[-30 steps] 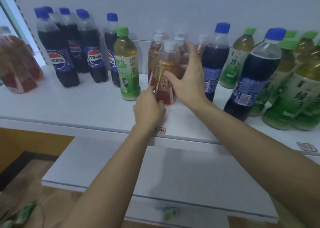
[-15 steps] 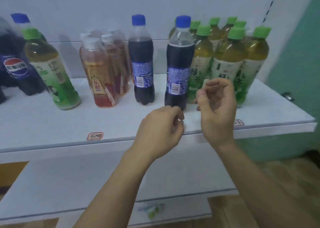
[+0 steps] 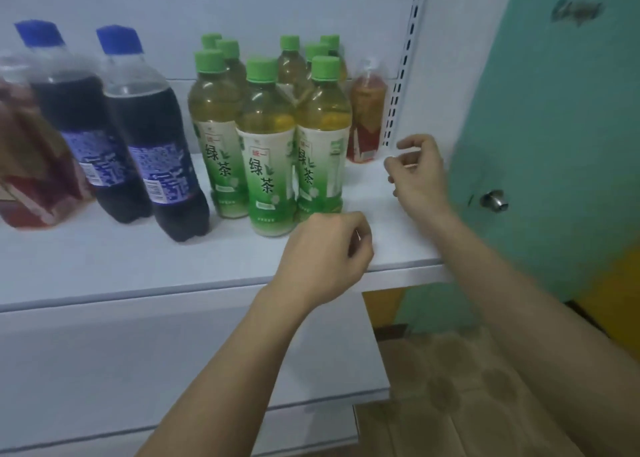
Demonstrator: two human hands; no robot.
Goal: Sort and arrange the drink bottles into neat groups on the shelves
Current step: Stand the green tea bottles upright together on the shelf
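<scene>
Left hand [image 3: 325, 254] hovers over front edge of white shelf [image 3: 104, 259], fingers loosely curled, holding nothing. Right hand [image 3: 417, 172] hangs above shelf's right end, fingers likewise loosely curled and empty, near lone red tea bottle [image 3: 367, 117] by slotted upright [image 3: 403, 61]. Green tea bottles [image 3: 266, 151] stand clustered mid-shelf, green caps up, just left of red tea bottle. Two dark cola bottles [image 3: 156, 144] with blue caps stand left of cluster. Blurred red tea bottles [image 3: 27, 165] at far left. Teal door [image 3: 554, 110] with metal knob [image 3: 493, 200] at right.
</scene>
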